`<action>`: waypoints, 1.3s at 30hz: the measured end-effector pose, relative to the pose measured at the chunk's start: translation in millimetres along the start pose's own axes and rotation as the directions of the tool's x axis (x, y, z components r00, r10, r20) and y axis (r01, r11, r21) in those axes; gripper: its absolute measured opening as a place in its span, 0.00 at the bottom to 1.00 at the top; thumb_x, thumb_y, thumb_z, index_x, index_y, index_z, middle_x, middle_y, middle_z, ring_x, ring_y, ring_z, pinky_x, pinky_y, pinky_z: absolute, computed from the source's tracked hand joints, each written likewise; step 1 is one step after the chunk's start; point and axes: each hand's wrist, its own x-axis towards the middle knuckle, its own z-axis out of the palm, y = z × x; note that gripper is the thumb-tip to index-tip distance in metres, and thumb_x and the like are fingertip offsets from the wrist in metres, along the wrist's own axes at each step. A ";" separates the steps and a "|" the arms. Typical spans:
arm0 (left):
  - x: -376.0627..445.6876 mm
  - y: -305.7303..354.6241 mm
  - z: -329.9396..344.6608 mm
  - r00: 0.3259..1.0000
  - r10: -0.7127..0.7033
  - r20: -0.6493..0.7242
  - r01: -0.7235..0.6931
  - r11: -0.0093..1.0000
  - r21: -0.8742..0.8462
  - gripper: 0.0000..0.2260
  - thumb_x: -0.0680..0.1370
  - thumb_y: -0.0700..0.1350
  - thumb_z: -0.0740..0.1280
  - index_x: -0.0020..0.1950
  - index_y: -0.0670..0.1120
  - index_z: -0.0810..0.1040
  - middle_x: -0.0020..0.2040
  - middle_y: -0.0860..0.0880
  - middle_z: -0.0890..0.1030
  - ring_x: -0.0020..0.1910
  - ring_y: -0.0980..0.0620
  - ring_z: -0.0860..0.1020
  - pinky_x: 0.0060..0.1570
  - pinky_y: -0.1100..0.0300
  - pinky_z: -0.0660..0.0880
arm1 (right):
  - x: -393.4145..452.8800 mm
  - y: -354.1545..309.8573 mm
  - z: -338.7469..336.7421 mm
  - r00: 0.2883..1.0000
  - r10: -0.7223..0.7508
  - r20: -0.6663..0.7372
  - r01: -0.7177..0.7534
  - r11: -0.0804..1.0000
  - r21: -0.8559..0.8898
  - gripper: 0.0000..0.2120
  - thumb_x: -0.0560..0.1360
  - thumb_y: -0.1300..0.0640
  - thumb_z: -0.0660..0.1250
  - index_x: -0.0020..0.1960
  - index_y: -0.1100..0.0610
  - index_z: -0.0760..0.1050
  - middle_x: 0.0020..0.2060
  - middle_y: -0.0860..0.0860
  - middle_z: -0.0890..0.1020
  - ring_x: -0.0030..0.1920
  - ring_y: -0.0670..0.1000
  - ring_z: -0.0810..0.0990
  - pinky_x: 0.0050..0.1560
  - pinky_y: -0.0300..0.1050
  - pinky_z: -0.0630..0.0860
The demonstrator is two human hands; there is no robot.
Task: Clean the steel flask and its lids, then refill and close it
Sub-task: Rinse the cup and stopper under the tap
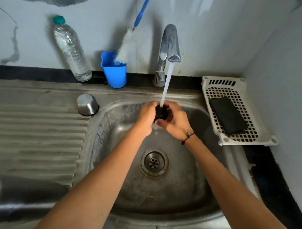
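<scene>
Left hand: forearm reaching forward over the sink; fingers curled round the left side of a small black lid.
Right hand: wrist bent inward, fingers gripping the lid's right side (a dark cord circles the wrist).
Black lid: between both hands, directly under the tap stream.
Steel cap: upside down on the drainboard, left of the basin.
Writing: none legible; the plastic bottle bears no readable label.
</scene>
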 end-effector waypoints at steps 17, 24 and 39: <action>-13.9 -0.5 11.8 0.983 0.183 -0.017 -0.180 0.940 -0.291 0.12 0.82 0.39 0.57 0.44 0.47 0.78 0.43 0.47 0.80 0.45 0.51 0.79 0.51 0.56 0.76 | 13.9 -29.1 43.3 0.899 0.381 -0.216 -0.178 0.768 0.615 0.10 0.78 0.63 0.57 0.57 0.58 0.73 0.42 0.50 0.79 0.43 0.46 0.77 0.47 0.44 0.75; -20.2 -15.4 8.5 0.926 0.376 0.032 -0.369 0.920 -0.132 0.06 0.83 0.41 0.56 0.57 0.49 0.70 0.56 0.48 0.76 0.55 0.53 0.77 0.58 0.57 0.75 | 37.6 -28.6 33.6 0.849 0.498 -0.178 -0.279 0.708 0.649 0.13 0.79 0.63 0.56 0.38 0.56 0.73 0.32 0.50 0.78 0.29 0.40 0.77 0.31 0.34 0.73; -22.7 35.7 10.2 0.969 -0.244 0.043 0.245 0.919 -0.308 0.14 0.82 0.46 0.55 0.43 0.43 0.76 0.41 0.44 0.79 0.41 0.48 0.77 0.50 0.54 0.75 | 19.3 -45.3 23.2 0.906 0.263 -0.332 -0.128 0.917 0.379 0.13 0.78 0.53 0.60 0.37 0.59 0.72 0.30 0.49 0.76 0.33 0.44 0.74 0.33 0.34 0.68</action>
